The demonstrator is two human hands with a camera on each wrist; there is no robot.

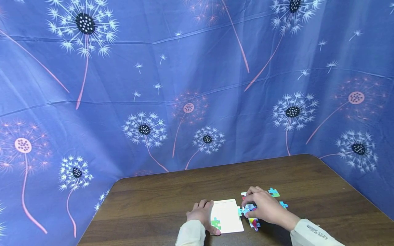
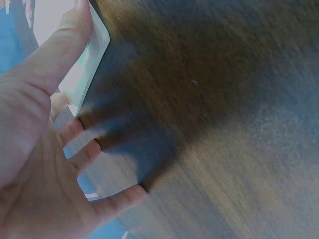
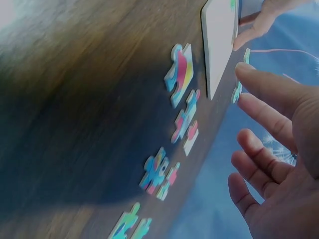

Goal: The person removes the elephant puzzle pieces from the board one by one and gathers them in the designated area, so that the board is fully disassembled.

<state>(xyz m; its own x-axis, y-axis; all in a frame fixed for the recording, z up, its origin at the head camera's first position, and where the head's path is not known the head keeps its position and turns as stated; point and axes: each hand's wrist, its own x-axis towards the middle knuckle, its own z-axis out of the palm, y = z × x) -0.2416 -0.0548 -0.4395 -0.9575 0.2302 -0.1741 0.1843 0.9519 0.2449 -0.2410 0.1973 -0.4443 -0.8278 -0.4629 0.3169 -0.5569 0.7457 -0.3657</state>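
A white puzzle board (image 1: 227, 213) lies flat on the dark wooden table (image 1: 172, 194). My left hand (image 1: 201, 213) rests at the board's left edge with straight, spread fingers (image 2: 87, 154), and its thumb (image 2: 65, 45) lies along the board (image 2: 92, 55) next to a green piece (image 1: 216, 223). My right hand (image 1: 264, 206) hovers over the loose pieces to the right of the board. Its fingers (image 3: 264, 129) are relaxed, and one fingertip touches a teal piece (image 3: 239, 84) by the board's edge (image 3: 219, 40).
Several colourful puzzle pieces lie right of the board: a rainbow one (image 3: 179, 74), a pink and blue one (image 3: 185, 115), a blue one (image 3: 155, 172), and others (image 1: 274, 192) farther out. A blue dandelion-print cloth (image 1: 197, 85) hangs behind and beside the table.
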